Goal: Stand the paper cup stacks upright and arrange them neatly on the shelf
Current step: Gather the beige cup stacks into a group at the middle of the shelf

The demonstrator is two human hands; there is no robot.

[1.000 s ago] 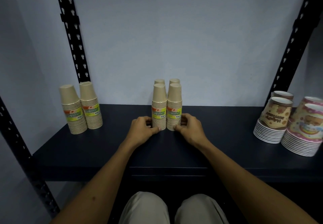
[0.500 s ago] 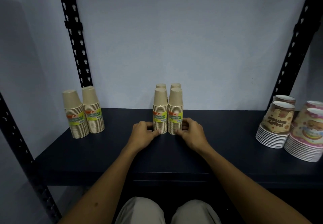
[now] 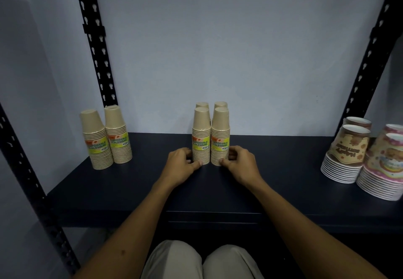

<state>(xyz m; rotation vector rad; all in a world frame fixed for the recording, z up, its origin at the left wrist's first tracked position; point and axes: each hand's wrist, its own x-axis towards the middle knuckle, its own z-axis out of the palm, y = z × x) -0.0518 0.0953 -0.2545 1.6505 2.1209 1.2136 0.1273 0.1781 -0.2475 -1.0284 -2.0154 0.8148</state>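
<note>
Four tan cup stacks (image 3: pixel 210 135), wrapped, upside down and upright, clustered two by two at mid shelf (image 3: pixel 283 180); yellow-green labels reading "DISPOSABLE TABLEWARE" on the front pair. Left hand (image 3: pixel 182 166) curled against the base of the front left stack, right hand (image 3: pixel 239 163) curled against the front right: each grip narrow, fingers round the stack's foot. Two more tan stacks (image 3: pixel 106 137) standing far left, same label. Printed cups (image 3: pixel 366 154) stacked at far right, writing unreadable.
</note>
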